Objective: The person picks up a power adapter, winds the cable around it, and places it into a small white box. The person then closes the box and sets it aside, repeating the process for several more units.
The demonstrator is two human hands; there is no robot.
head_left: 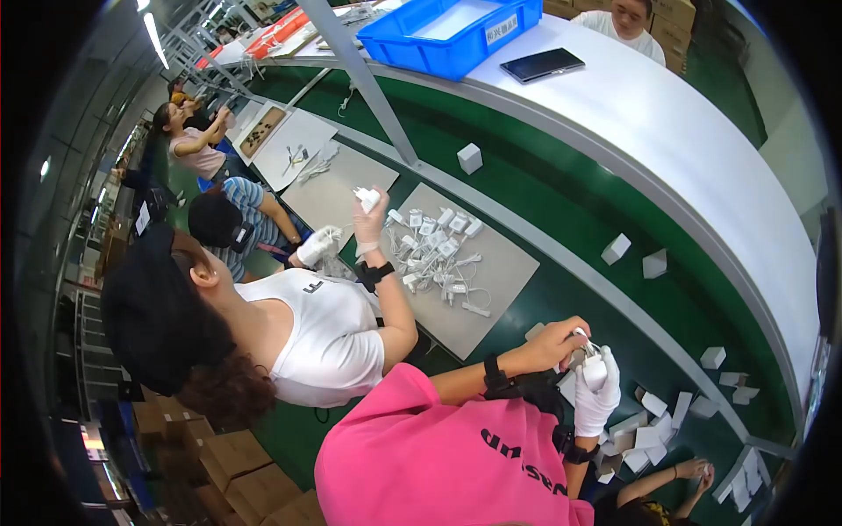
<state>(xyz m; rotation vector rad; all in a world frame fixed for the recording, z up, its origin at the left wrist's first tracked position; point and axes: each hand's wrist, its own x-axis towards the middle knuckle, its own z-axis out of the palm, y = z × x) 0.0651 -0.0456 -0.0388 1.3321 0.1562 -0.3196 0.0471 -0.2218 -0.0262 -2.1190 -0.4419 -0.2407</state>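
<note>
My left hand [559,343], bare, is closed with its fingertips pinching a looped white cable [582,337]. Right beside it, my right hand [598,405] wears a white glove and is closed around a white power adapter [595,373]. The two hands meet in front of my pink shirt, over the green belt. To the left, a pile of white adapters with cables [438,250] lies on a grey-beige board [500,276]. Several small white boxes [638,443], some with raised flaps, sit close to my gloved hand.
A co-worker in a white shirt [324,329] at my left holds up a white plug adapter [367,200]. Another person's hands [697,471] reach in at lower right. Loose white boxes [470,158] dot the belt. A blue bin [447,39] and a phone [542,65] rest on the white shelf.
</note>
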